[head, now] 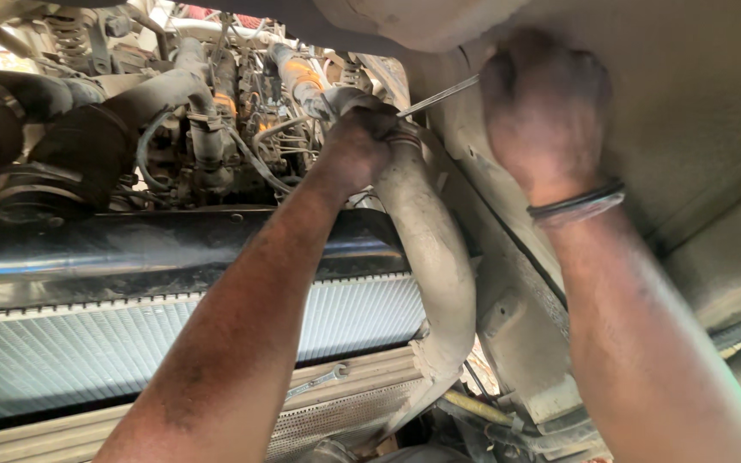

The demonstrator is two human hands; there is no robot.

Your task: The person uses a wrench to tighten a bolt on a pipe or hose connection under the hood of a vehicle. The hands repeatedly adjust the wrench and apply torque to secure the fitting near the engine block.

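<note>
I look into a dusty engine bay. My left hand is closed around the upper end of a thick grey hose, where a ribbed clamp sits. My right hand is a fist around the handle of a thin metal tool whose shaft runs left and down to the clamp. A dark band circles my right wrist. The tool's tip is hidden behind my left hand.
A finned radiator with a black top tank spans the lower left. Engine pipes and wires crowd the back. A wrench lies on the frame below the radiator. A grey body panel hangs at the right.
</note>
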